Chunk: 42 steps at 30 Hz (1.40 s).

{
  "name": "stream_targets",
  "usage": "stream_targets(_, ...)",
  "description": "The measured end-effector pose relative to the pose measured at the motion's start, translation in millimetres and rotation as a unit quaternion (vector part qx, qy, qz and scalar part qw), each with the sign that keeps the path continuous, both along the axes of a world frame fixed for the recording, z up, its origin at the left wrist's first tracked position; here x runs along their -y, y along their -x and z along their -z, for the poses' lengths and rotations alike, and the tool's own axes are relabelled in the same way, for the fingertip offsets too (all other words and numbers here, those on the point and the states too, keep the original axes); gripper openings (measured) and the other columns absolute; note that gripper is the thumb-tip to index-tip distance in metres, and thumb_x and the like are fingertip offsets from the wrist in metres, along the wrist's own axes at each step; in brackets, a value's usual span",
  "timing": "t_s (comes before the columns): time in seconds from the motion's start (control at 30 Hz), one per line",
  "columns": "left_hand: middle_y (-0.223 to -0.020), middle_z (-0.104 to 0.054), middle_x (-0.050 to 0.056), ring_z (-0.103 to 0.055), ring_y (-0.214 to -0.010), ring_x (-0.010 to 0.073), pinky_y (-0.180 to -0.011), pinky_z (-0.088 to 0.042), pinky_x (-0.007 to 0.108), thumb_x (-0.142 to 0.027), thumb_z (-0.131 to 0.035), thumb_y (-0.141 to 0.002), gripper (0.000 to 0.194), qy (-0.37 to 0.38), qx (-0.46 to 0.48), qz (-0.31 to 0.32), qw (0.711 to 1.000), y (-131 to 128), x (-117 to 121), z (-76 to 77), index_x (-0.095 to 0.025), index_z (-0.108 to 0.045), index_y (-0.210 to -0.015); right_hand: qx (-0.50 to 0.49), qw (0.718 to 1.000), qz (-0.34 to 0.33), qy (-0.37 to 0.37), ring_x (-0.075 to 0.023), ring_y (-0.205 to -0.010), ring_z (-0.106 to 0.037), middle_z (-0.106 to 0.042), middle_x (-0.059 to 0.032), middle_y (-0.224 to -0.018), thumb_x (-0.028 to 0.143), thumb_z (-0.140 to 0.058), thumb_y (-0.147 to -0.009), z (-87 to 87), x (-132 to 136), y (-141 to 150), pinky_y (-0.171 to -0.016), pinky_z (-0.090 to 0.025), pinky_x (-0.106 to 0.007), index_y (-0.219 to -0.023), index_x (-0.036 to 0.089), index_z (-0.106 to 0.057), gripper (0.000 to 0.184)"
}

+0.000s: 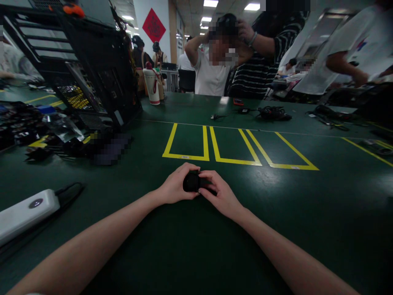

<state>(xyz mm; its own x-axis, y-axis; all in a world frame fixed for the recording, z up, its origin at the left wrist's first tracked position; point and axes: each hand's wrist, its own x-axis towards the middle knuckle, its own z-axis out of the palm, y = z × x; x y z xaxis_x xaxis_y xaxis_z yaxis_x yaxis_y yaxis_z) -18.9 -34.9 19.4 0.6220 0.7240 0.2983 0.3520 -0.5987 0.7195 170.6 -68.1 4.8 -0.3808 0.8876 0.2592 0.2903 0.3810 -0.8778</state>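
A small black rounded object (192, 182) is between my hands, low over the green table (190, 246); its exact kind does not show. My left hand (176, 184) curls round its left side, thumb and fingers gripping it. From the right, the fingertips of my right hand (219, 191) pinch its right edge. Just beyond my hands lie yellow tape outlines (186, 157) on the tabletop. Both forearms reach in from the bottom corners of the view.
A black computer case (107, 78) stands at the left, with a plastic bottle (63, 125) beside it. Nearer is a white power strip (30, 211) with a cord. A paper cup (151, 86) and coiled black cables (273, 113) sit farther back. Several people are across the table.
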Motion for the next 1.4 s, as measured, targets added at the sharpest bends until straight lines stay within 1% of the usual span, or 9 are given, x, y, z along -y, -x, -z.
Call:
stream_targets(0.13, -0.113, -0.047, 0.006, -0.049, -0.105, 0.0241, -0.088, -0.042, 0.043, -0.021, -0.068, -0.067, 0.057, 0.007, -0.002, 0.000, 1.000, -1.0, 0.3, -1.2, -0.026, -0.040, -0.117, 0.011, 1.000, -0.001, -0.020, -0.0189, -0.114, -0.045, -0.042, -0.0042, -0.117, 0.008, -0.052, -0.077, 0.9, 0.2, 0.6, -0.097, -0.044, -0.042, -0.113, 0.027, -0.044, 0.042)
stream_targets(0.33, -0.113, -0.046, 0.006, -0.049, -0.103, 0.0224, -0.086, -0.044, 0.040, -0.021, -0.068, -0.067, 0.057, 0.012, -0.009, -0.013, 1.000, 3.1, -1.5, -0.5, -0.025, -0.040, -0.116, 0.034, 0.998, 0.027, -0.039, -0.0204, -0.110, -0.047, -0.043, -0.0046, -0.114, 0.008, -0.054, -0.073, 1.9, 1.1, 1.0, -0.092, -0.046, -0.041, -0.101, 0.024, -0.046, 0.033)
stream_targets(0.53, -0.114, -0.047, 0.005, -0.051, -0.102, 0.0225, -0.083, -0.046, 0.040, -0.022, -0.069, -0.067, 0.057, 0.047, 0.018, -0.026, 0.998, 5.7, -7.7, 9.2, -0.025, -0.040, -0.117, 0.135, 0.986, 0.086, -0.051, -0.0227, -0.106, -0.049, -0.045, -0.0071, -0.115, 0.014, -0.057, -0.072, 2.0, -0.5, 1.9, -0.094, -0.042, -0.045, -0.118, 0.023, -0.037, 0.051)
stream_targets(0.67, -0.116, -0.047, 0.007, -0.052, -0.103, 0.0231, -0.081, -0.048, 0.040, -0.024, -0.069, -0.067, 0.058, 0.089, 0.025, -0.026, 0.995, 6.2, -9.6, 10.4, -0.024, -0.040, -0.118, 0.160, 0.983, 0.076, -0.053, -0.0239, -0.109, -0.047, -0.043, -0.0072, -0.120, 0.018, -0.058, -0.072, 4.0, -0.4, 2.2, -0.094, -0.042, -0.045, -0.119, 0.024, -0.037, 0.051)
stream_targets(0.77, -0.115, -0.047, 0.008, -0.052, -0.102, 0.0231, -0.080, -0.048, 0.039, -0.025, -0.069, -0.067, 0.058, 0.097, 0.014, -0.028, 0.995, 6.0, -9.7, 9.4, -0.022, -0.039, -0.118, 0.178, 0.978, 0.090, -0.057, -0.0245, -0.110, -0.046, -0.043, -0.0078, -0.120, 0.020, -0.057, -0.073, 6.2, -0.2, 1.4, -0.094, -0.042, -0.046, -0.118, 0.023, -0.038, 0.049)
stream_targets(0.97, -0.116, -0.049, 0.008, -0.050, -0.106, 0.0253, -0.087, -0.043, 0.044, -0.029, -0.067, -0.068, 0.059, 0.080, -0.017, -0.038, 0.996, 1.9, -10.3, 10.7, -0.023, -0.037, -0.119, 0.217, 0.968, 0.102, -0.069, -0.0245, -0.112, -0.044, -0.044, -0.0078, -0.119, 0.020, -0.054, -0.073, 8.2, -1.5, 2.7, -0.095, -0.040, -0.046, -0.118, 0.022, -0.039, 0.047)
stream_targets(1.13, -0.118, -0.049, 0.008, -0.049, -0.109, 0.0263, -0.089, -0.042, 0.044, -0.037, -0.068, -0.068, 0.069, 0.060, -0.046, -0.040, 0.996, 0.2, -10.3, 12.6, -0.024, -0.032, -0.125, 0.249, 0.957, 0.127, -0.079, -0.0245, -0.113, -0.044, -0.044, -0.0086, -0.121, 0.023, -0.053, -0.074, 6.2, 1.6, 4.3, -0.096, -0.039, -0.045, -0.118, 0.020, -0.039, 0.047)
stream_targets(1.27, -0.121, -0.048, 0.007, -0.048, -0.110, 0.0266, -0.087, -0.043, 0.043, -0.038, -0.066, -0.071, 0.064, 0.054, -0.073, -0.050, 0.995, 0.1, -9.3, 11.7, -0.027, -0.033, -0.125, 0.273, 0.945, 0.163, -0.079, -0.0272, -0.112, -0.044, -0.043, -0.0102, -0.122, 0.027, -0.055, -0.074, 4.6, 6.2, 2.5, -0.096, -0.039, -0.047, -0.120, 0.019, -0.039, 0.050)
stream_targets(1.4, -0.119, -0.048, 0.007, -0.048, -0.108, 0.0261, -0.086, -0.044, 0.042, -0.035, -0.064, -0.072, 0.062, 0.050, -0.079, -0.056, 0.994, 0.3, -5.7, 9.6, -0.025, -0.034, -0.124, 0.259, 0.950, 0.158, -0.071, -0.0236, -0.111, -0.048, -0.045, -0.0093, -0.120, 0.020, -0.052, -0.076, 1.4, 11.5, 1.5, -0.093, -0.043, -0.042, -0.121, 0.019, -0.038, 0.047)
